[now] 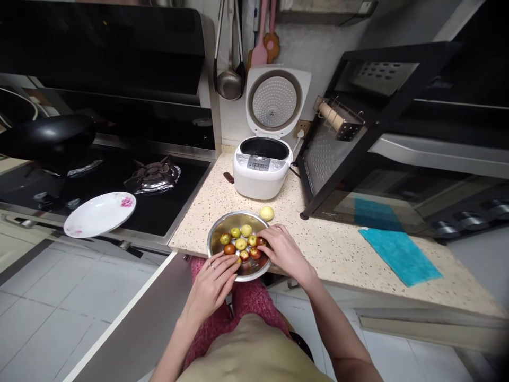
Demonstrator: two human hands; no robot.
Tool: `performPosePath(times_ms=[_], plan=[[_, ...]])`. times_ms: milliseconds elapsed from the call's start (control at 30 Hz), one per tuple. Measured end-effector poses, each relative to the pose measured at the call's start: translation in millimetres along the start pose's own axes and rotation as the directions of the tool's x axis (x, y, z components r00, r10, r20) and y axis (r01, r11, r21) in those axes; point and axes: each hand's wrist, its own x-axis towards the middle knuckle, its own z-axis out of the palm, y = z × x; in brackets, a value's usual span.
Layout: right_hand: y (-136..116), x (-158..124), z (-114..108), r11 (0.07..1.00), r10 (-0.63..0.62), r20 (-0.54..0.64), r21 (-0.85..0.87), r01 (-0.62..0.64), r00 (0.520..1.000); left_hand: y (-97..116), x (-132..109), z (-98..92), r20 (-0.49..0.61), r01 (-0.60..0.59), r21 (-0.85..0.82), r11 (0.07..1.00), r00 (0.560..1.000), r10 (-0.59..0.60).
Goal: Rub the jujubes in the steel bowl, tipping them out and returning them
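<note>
A round stainless steel bowl (213, 225) stands at the counter's front edge with several fresh jujubes (240, 244) in it, some yellow-green, some reddish brown. My left hand (212, 280) reaches over the bowl's front left rim, fingers close together, with a yellowish jujube (238, 261) partly hidden at the fingertips. From the right side, my right hand (285, 252) leans over the rim. Its thumb and fingers close about a reddish jujube (260, 241). A pale yellow-green round fruit (266, 213) lies on the counter just behind the bowl.
Behind the bowl a white rice cooker (260, 178) has its lid raised. A flowered white plate (99, 215) lies at the front of the gas stove (175, 212). To the right are a blue cloth (401, 257) and a black rack with an oven (429, 185). A drawer (131, 318) stands pulled out at left.
</note>
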Motion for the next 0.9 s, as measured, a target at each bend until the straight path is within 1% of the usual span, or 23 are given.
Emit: performPosePath(times_ms=[100,233,467,600,700,800,900], plan=[[-1.9,-5.6,-1.5,1.000,-0.006,-0.041,-0.007,0.006,0.999,-0.8,0.1,0.3,-0.006,-0.016,-0.005,1.000,1.000,0.016],[-5.3,-17.9,-1.6,1.000,0.028,-0.107,0.005,-0.028,0.994,-1.3,-0.8,1.0,-0.021,-0.049,-0.007,0.999,0.999,0.049],[-6.9,-37.1,12.6,1.000,0.029,-0.152,0.004,-0.028,0.988,-4.5,-5.2,3.0,-0.002,-0.063,-0.006,0.998,0.998,0.063],[-7.6,-39.8,22.5,0.999,0.034,-0.172,0.001,-0.035,0.985,-5.5,-5.4,5.2,-0.005,-0.054,-0.003,0.999,0.999,0.054],[-9.2,-39.0,27.7,0.999,0.020,-0.160,-0.021,-0.024,0.987,-5.5,-4.3,6.2,-0.002,-0.048,-0.005,0.999,0.999,0.048],[-10.7,-38.0,29.5,0.999,0.002,-0.154,-0.038,-0.008,0.988,-5.2,-4.2,6.4,0.005,-0.052,0.005,0.999,0.999,0.052],[-11.9,-37.8,28.6,0.999,-0.001,-0.157,-0.039,-0.005,0.988,-4.2,-6.0,5.7,-0.011,-0.048,0.025,0.999,0.999,0.048]])
